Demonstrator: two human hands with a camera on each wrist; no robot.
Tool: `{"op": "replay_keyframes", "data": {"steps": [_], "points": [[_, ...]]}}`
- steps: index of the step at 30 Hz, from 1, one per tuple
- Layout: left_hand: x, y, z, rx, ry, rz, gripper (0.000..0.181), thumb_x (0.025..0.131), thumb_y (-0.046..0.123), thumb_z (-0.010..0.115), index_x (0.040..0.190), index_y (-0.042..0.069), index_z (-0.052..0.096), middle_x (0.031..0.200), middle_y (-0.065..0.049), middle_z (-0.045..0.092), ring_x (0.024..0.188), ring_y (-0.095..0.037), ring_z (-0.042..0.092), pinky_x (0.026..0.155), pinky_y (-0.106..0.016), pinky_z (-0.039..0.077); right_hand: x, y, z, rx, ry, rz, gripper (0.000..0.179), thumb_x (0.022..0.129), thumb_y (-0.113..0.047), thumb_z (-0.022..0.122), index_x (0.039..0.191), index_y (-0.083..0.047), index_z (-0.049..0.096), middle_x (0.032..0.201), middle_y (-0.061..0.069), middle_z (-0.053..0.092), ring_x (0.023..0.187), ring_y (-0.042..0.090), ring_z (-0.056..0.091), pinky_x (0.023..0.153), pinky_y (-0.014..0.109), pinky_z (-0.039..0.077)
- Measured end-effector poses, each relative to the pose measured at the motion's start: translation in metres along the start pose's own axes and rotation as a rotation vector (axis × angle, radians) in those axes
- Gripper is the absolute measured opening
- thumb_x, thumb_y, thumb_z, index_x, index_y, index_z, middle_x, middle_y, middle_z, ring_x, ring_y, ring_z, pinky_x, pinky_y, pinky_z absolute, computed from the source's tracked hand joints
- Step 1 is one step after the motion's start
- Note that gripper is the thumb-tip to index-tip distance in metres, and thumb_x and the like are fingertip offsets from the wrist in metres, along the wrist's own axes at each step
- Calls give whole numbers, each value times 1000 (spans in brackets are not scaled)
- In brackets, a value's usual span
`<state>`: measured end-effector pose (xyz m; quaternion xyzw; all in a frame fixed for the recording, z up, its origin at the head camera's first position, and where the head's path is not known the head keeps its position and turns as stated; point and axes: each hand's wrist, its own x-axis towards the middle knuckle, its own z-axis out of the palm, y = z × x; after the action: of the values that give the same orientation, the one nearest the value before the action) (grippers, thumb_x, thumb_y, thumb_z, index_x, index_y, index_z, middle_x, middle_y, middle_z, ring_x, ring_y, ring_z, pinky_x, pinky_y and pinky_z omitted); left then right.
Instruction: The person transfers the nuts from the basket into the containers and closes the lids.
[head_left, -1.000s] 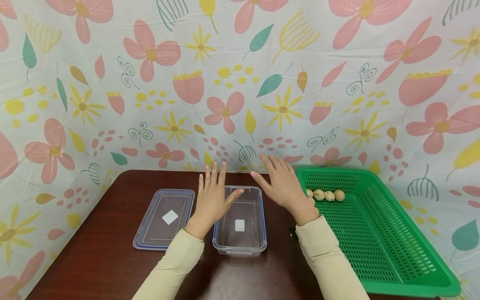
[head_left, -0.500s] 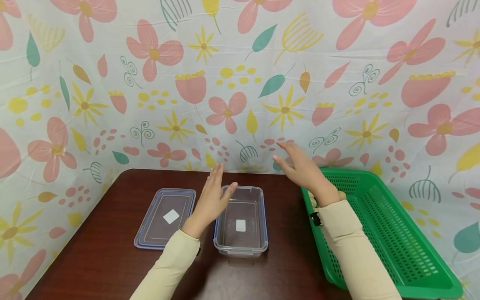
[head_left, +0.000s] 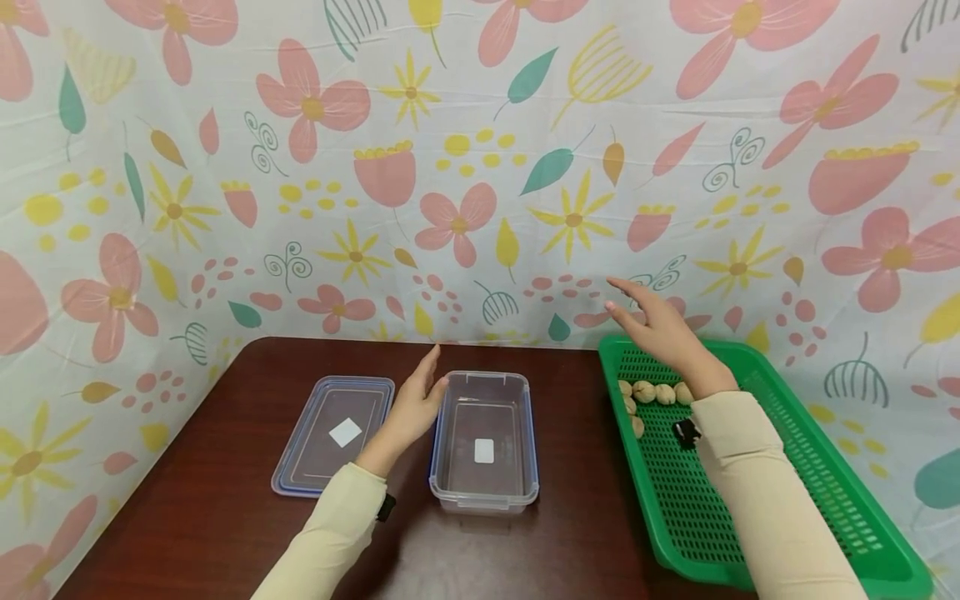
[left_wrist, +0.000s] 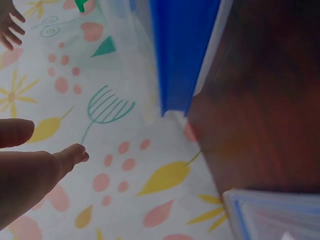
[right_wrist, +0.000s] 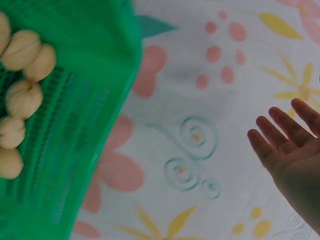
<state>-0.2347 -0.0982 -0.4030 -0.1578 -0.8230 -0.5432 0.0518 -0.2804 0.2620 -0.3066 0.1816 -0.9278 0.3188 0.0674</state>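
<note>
My left hand [head_left: 408, 410] hovers between a clear plastic food container [head_left: 486, 502] and its blue-edged lid [head_left: 311, 458], fingers straight and holding nothing. The container stands upright without its lid; a white square label shows on its floor. Over the far left part of a green plastic basket [head_left: 651, 521] is my right hand [head_left: 667, 337], raised with fingers extended and nothing in it. Several pale round walnuts [head_left: 643, 392] lie in the basket's far left corner. In the right wrist view the walnuts [right_wrist: 24, 99] form a line, apart from the open hand [right_wrist: 295, 160].
A dark reddish-brown table [head_left: 187, 500] carries everything. Behind it hangs a flower-patterned cloth [head_left: 465, 125], close to the table's back edge. Bare tabletop lies between container and basket. Each wrist wears a small black device [head_left: 686, 433].
My right hand has moved right, from beside the container to above the basket, uncovering the walnuts. The left hand has drawn back slightly to the left and lower, turning edge-on.
</note>
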Motion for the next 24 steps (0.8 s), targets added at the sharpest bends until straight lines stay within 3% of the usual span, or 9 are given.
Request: {"op": "replay_keyframes", "data": {"steps": [4,7,12,18,24], "points": [[-1,-9,2,-120,-21,-65,58,98,-5,47,150,-5,21,153,-25,25,141,-38,25,114,-45,26,-7,20,-9,46,24,33,60,102,-40,42,153,-11,26,151,26,28,135,49,27,107,63,28],[-4,-15,5,-162,-36,-116,58,96,-7,46,149,-6,21,153,-25,24,141,-38,24,114,-45,24,-12,37,-15,102,39,63,62,103,-40,41,153,-9,23,153,25,25,136,49,27,105,64,28],[-10,-24,10,-202,-12,-191,57,94,-11,46,147,-7,26,151,-27,27,139,-40,26,114,-46,25,-22,63,-19,134,80,96,62,103,-39,39,153,-7,21,150,28,29,132,53,30,100,68,31],[-16,-33,17,-239,2,-231,53,92,-15,46,143,-14,30,147,-32,32,136,-44,31,112,-49,29,-38,98,-17,127,182,184,63,103,-41,38,151,-2,26,146,31,34,129,52,34,98,66,34],[-21,-37,21,-226,5,-263,52,91,-14,47,142,-13,33,145,-32,35,134,-44,35,108,-49,34,-58,127,-9,174,191,281,67,102,-44,37,150,1,25,148,33,28,130,53,29,99,67,31]]}}
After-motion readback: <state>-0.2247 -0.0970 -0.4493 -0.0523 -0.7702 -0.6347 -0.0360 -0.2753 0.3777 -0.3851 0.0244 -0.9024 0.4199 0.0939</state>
